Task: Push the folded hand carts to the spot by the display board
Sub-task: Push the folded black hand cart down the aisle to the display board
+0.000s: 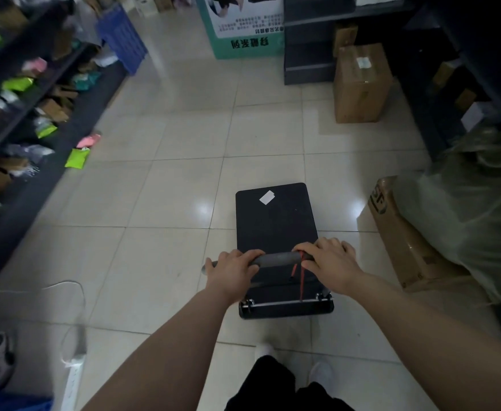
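A black hand cart (274, 223) with a flat platform and a small white label stands on the tiled floor just ahead of me. Its grey foam-covered handle bar (276, 258) rises at the near end, with red cord hanging from it. My left hand (232, 269) grips the bar's left part and my right hand (329, 259) grips its right part. A green and white display board (243, 28) with printed text stands on the floor at the far end of the aisle.
Dark shelving (26, 93) with bright packets lines the left side. A blue crate (121, 37) leans at the far left. Cardboard boxes (360, 81) sit by dark shelves on the right, and a nearer box (403, 235) under plastic-wrapped goods. A white power strip (72, 378) lies at my lower left.
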The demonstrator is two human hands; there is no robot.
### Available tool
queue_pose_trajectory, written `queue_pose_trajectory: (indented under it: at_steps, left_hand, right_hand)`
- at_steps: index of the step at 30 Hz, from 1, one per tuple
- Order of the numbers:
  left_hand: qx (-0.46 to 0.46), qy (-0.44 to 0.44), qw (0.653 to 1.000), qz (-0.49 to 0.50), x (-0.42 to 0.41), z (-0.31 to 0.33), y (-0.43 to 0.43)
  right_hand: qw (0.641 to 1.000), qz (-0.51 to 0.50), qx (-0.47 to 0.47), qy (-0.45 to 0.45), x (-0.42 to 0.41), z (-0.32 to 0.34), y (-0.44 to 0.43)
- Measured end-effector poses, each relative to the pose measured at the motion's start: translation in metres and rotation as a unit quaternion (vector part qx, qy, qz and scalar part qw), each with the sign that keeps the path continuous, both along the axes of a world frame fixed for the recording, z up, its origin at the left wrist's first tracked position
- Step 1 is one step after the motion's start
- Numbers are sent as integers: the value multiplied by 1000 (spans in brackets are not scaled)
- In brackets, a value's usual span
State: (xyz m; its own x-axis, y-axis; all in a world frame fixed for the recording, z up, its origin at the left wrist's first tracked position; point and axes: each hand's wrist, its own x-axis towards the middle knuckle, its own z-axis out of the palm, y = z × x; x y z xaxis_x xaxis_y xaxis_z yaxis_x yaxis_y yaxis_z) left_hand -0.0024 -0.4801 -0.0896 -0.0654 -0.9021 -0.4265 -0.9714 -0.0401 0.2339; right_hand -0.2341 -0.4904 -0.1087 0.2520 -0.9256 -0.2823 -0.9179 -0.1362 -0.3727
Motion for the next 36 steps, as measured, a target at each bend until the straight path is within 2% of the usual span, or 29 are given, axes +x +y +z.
queue_pose_trajectory:
  at_steps: [10, 17, 22, 32, 36]
  left_hand:
    - [-42, 20, 999, 8, -8, -13, -137]
    - [-42, 17, 999, 11, -12, -13, -257]
    - [-35, 12, 999, 17, -11, -11, -330]
    - [-50, -1, 998, 43, -10, -17, -490]
    - [-29, -9, 997, 71, -22, -12, -558]
  right_hand:
    - [1000, 2, -4, 4, -13, -1, -144]
    - [997, -52, -40, 43, -3, -2, -256]
    - [998, -37, -16, 51, -2, -2, -335]
    - [998, -12, -51, 21, -4, -17, -505]
    - [999, 15, -12, 29, -12, -15, -582]
